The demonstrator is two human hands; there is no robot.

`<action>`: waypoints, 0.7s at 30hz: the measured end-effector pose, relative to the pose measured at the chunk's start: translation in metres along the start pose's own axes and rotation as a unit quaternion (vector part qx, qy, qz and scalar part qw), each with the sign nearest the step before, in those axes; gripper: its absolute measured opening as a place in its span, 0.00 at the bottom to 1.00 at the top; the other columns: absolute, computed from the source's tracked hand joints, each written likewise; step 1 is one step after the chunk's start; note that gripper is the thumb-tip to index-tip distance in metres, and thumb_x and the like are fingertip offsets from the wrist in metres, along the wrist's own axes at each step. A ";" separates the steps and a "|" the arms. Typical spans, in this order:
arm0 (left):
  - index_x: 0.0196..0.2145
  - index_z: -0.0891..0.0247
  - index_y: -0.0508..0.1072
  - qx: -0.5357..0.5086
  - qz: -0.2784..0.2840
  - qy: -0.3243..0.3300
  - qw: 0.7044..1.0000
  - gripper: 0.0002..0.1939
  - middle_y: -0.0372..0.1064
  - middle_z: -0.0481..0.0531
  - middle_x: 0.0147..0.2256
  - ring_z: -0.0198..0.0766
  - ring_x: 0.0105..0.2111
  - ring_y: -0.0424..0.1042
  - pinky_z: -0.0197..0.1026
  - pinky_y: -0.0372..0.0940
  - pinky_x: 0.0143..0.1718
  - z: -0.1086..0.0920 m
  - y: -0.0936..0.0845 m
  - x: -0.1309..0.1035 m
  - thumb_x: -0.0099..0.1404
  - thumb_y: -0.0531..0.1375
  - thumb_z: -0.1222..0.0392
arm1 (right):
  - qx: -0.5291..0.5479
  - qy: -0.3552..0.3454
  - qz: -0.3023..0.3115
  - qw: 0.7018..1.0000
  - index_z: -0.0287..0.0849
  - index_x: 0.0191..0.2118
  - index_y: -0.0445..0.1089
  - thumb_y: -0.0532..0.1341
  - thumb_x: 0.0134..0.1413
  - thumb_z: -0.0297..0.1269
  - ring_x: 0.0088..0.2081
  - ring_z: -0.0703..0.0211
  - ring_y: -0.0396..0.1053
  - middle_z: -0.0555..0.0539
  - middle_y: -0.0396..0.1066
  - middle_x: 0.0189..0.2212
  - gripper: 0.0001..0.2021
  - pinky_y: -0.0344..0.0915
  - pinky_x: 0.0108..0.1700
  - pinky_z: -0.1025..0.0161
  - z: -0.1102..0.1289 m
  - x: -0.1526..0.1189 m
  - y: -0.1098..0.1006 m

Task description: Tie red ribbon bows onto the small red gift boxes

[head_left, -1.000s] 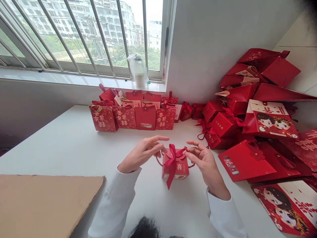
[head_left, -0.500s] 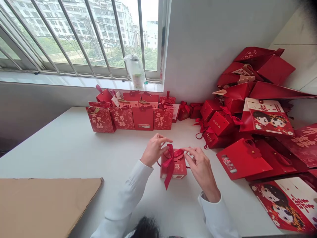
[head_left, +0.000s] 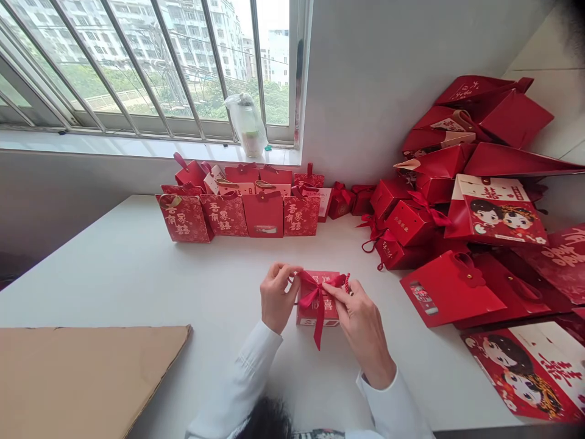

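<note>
A small red gift box [head_left: 329, 312] with pale lettering stands on the white table. Across its top lies a dark red ribbon bow [head_left: 315, 294], one tail hanging down the front. My left hand [head_left: 278, 297] pinches the bow's left loop at the box's upper left. My right hand [head_left: 363, 323] reaches in from the right, its index finger pressed on the bow near the knot. The right hand's other fingers are curled beside a twisted red cord [head_left: 347, 283] at the box's right edge.
Red gift bags [head_left: 223, 214] stand in rows at the back of the white table [head_left: 219, 274]. A heap of red boxes and bags [head_left: 475, 286] fills the right side. Brown cardboard [head_left: 86, 378] lies at the front left. A plastic-wrapped cup [head_left: 249, 131] sits on the windowsill.
My left hand has lowered and closed on the left loop. My right index finger has moved left onto the bow's middle. The bow looks flatter and wider, its tail shifted right.
</note>
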State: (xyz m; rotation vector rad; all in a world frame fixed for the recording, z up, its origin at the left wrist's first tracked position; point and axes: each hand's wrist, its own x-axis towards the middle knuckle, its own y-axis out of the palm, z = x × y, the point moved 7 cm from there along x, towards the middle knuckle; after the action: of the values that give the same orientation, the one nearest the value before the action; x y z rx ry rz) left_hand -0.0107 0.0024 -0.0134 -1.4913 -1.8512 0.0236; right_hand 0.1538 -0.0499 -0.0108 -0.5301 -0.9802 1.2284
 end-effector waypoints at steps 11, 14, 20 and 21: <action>0.30 0.62 0.70 -0.023 -0.003 0.006 1.000 0.07 0.64 0.47 0.30 0.29 0.27 0.66 0.32 0.65 0.28 -0.004 0.000 -0.004 0.62 0.53 0.67 | 0.018 -0.025 0.043 0.999 0.52 0.53 0.69 0.48 0.56 0.22 0.28 0.62 0.67 0.46 0.63 0.37 0.25 0.66 0.28 0.66 0.011 0.001 0.004; 0.30 0.61 0.70 -0.024 -0.008 0.011 1.000 0.07 0.64 0.48 0.30 0.29 0.28 0.66 0.32 0.66 0.29 -0.003 0.000 -0.008 0.62 0.54 0.68 | -0.007 -0.024 0.039 0.999 0.52 0.54 0.68 0.47 0.56 0.22 0.27 0.62 0.66 0.46 0.62 0.35 0.26 0.65 0.27 0.66 0.011 -0.001 0.005; 0.31 0.61 0.71 -0.024 -0.013 0.029 0.999 0.08 0.64 0.49 0.31 0.28 0.27 0.66 0.31 0.64 0.27 -0.002 -0.003 -0.015 0.63 0.53 0.69 | 0.068 -0.018 0.037 0.997 0.51 0.54 0.68 0.47 0.61 0.28 0.29 0.61 0.66 0.47 0.62 0.33 0.22 0.65 0.30 0.66 0.011 0.003 0.000; 0.31 0.62 0.71 -0.024 -0.014 0.032 0.999 0.08 0.64 0.49 0.31 0.28 0.27 0.65 0.31 0.63 0.27 -0.002 -0.003 -0.016 0.64 0.53 0.69 | 0.086 -0.015 0.036 0.996 0.50 0.54 0.68 0.47 0.62 0.29 0.29 0.61 0.66 0.47 0.62 0.33 0.21 0.65 0.30 0.66 0.011 0.005 -0.001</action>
State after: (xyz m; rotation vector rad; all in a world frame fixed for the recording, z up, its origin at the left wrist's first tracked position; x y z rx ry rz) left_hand -0.0114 -0.0129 -0.0189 -1.4820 -1.8333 -0.0821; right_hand 0.1452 -0.0476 -0.0027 -0.4149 -0.8771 1.3742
